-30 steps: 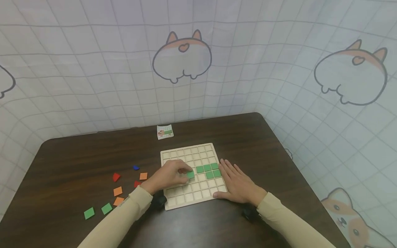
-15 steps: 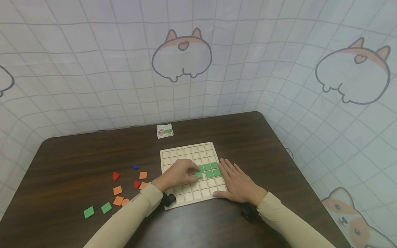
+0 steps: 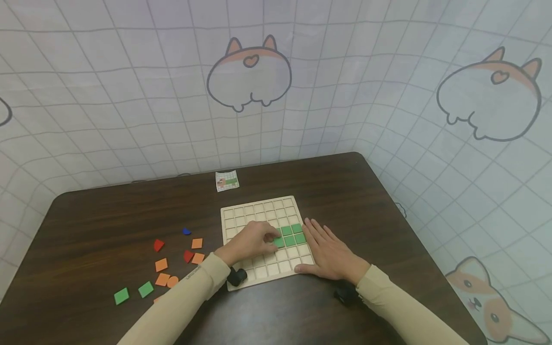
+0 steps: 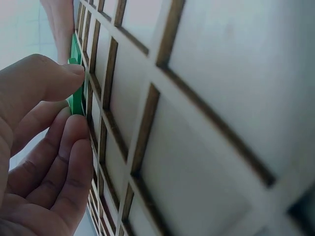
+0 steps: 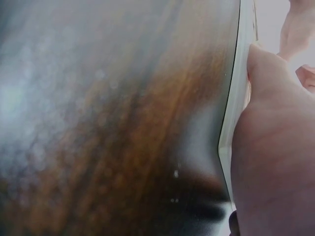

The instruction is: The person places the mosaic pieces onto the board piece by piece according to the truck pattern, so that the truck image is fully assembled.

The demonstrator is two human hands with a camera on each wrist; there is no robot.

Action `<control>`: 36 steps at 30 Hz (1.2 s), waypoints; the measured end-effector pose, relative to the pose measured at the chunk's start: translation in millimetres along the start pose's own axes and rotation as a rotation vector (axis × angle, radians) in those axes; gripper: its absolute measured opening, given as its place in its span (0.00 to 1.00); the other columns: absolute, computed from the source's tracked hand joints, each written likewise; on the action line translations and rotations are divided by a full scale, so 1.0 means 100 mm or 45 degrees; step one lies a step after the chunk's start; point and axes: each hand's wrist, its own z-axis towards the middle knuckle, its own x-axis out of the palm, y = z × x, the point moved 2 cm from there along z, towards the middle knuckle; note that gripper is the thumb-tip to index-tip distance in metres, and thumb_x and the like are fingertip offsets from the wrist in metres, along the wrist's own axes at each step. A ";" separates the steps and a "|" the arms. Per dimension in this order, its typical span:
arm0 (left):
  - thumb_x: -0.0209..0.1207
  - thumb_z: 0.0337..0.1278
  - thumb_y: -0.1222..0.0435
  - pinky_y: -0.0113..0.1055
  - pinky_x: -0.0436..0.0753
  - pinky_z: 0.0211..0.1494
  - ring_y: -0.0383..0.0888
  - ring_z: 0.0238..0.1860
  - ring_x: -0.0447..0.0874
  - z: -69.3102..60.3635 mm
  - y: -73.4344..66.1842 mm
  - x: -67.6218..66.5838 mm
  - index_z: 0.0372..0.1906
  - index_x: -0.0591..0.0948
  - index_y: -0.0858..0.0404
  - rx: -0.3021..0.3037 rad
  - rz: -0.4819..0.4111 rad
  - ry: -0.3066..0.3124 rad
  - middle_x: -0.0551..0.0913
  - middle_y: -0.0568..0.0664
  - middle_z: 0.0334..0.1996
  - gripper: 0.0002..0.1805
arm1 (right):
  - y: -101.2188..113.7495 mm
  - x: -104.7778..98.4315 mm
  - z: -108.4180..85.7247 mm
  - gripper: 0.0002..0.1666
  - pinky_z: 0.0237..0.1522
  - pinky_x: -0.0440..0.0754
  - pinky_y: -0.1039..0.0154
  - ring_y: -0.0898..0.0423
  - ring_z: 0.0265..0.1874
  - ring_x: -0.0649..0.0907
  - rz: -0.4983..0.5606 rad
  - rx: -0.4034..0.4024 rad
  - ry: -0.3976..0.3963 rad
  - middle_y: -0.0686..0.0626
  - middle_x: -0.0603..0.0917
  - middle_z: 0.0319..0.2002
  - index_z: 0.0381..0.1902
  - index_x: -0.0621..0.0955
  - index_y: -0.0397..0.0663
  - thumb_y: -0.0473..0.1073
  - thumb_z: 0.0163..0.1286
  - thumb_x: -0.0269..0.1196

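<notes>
My left hand point(image 3: 252, 242) is over the middle of a pale wooden grid board point(image 3: 276, 269). Its thumb and fingers pinch a green square tile point(image 4: 77, 102), low at the board's grid in the left wrist view. In the head view this tile sits left of several green tiles point(image 3: 297, 228) set in two rows at the board's right side; the fingers partly cover that area. My right hand point(image 3: 329, 254) rests with straight fingers along the board's right edge, its thumb point(image 5: 268, 69) on the near right part of the board.
Left of the board lie loose pieces: two green tiles point(image 3: 145, 289), several orange pieces point(image 3: 161, 265), two red pieces point(image 3: 158, 245) and a small blue piece point(image 3: 186, 231). A small printed card point(image 3: 226, 181) lies behind the board on the dark table point(image 3: 327, 177).
My left hand has moved right across the board with the green tile, bringing it beside the other green tiles and down to the grid. The right hand has stayed in place.
</notes>
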 end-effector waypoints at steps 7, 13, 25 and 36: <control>0.68 0.60 0.66 0.38 0.87 0.53 0.43 0.47 0.90 0.02 0.01 0.02 0.54 0.89 0.62 -0.010 0.013 0.018 0.91 0.51 0.48 0.17 | 0.00 -0.01 0.00 0.69 0.83 0.56 0.41 0.43 0.86 0.48 -0.010 0.000 0.000 0.40 0.45 0.85 0.84 0.46 0.41 0.85 0.66 0.48; 0.68 0.60 0.66 0.40 0.87 0.54 0.44 0.48 0.90 0.02 0.00 0.01 0.54 0.88 0.63 -0.015 0.025 0.025 0.91 0.51 0.48 0.17 | 0.00 -0.01 0.01 0.69 0.84 0.55 0.41 0.43 0.86 0.48 -0.015 0.005 0.007 0.39 0.45 0.85 0.84 0.47 0.41 0.85 0.66 0.47; 0.70 0.59 0.64 0.41 0.87 0.55 0.45 0.48 0.89 -0.04 0.03 -0.01 0.53 0.89 0.62 -0.016 0.024 0.003 0.91 0.51 0.47 0.17 | 0.03 -0.02 0.02 0.69 0.83 0.55 0.41 0.43 0.86 0.48 -0.011 0.004 0.016 0.40 0.45 0.85 0.84 0.46 0.41 0.85 0.67 0.48; 0.67 0.59 0.66 0.40 0.86 0.54 0.44 0.48 0.88 -0.29 0.09 -0.23 0.53 0.89 0.63 -0.029 0.100 -0.081 0.91 0.50 0.48 0.17 | 0.02 -0.01 0.02 0.69 0.83 0.56 0.40 0.42 0.86 0.49 -0.015 0.010 0.008 0.40 0.45 0.85 0.84 0.47 0.41 0.84 0.67 0.49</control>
